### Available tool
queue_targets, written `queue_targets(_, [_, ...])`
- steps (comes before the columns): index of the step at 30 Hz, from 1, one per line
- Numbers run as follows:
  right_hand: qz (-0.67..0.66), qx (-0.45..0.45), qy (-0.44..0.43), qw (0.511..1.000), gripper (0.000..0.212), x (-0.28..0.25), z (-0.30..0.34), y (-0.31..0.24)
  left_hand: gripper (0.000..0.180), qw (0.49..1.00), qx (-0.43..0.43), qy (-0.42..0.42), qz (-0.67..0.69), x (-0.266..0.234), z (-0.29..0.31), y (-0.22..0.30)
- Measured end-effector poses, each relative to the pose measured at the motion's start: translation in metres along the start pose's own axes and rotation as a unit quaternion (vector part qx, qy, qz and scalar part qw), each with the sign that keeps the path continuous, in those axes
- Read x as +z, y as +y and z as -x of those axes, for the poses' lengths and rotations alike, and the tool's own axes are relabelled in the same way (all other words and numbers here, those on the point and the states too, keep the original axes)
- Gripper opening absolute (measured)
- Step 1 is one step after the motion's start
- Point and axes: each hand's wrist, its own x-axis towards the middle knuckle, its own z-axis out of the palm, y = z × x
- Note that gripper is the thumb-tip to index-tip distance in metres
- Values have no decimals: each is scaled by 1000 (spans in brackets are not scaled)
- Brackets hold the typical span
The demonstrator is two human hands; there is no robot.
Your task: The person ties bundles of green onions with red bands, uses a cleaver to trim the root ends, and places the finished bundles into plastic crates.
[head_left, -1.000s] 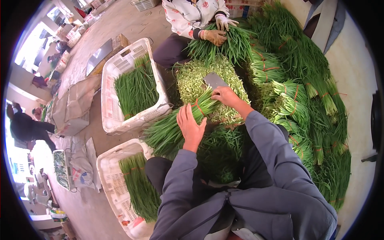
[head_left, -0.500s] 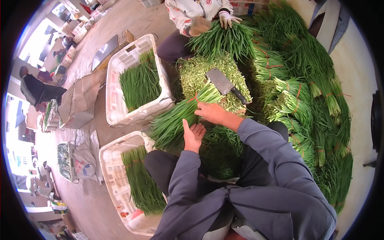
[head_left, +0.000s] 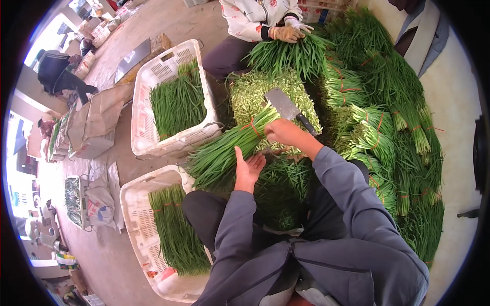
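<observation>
A bundle of green garlic chives [head_left: 224, 145], tied with an orange band, lies slantwise before me, its pale cut stems toward the cutting board. My right hand [head_left: 286, 135] is closed against the stem end, just right of the band. What its fingers pinch is hidden. Beneath the leaves my left hand [head_left: 249, 169] is open, palm up and fingers spread, next to the bundle. A cleaver [head_left: 282, 103] with a dark handle lies flat on the board, which is covered in chopped stem ends [head_left: 247, 99].
Two white plastic crates [head_left: 140, 153] [head_left: 133, 217] with chives stand at left. Tied bundles [head_left: 375, 132] are heaped along the right. Loose greens [head_left: 280, 199] lie between my knees. Across the board, a co-worker's gloved hands [head_left: 291, 31] hold chives. Another person [head_left: 56, 74] bends at far left.
My right hand has shifted right along the stems, its fingers now more closed. The co-worker's two hands have come together on their chives. My left hand stays open, nearly in place.
</observation>
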Motion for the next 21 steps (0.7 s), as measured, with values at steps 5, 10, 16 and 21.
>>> queue_targets(5, [232, -200, 176, 936, 81, 17, -32, -10, 118, 999, -2, -26, -19, 6, 2, -4])
queue_targets(10, [379, -108, -14, 919, 77, 21, -56, -16, 119, 997, 28, -68, 9, 3, 2, -6])
queue_targets(16, [466, -115, 132, 867, 39, 41, 44, -79, 95, 956, 74, -175, 226, 8, 37, -28])
queue_targets(21, [419, -46, 169, 891, 42, 86, 130, -106, 74, 945, 137, -171, 245, -18, 56, -53])
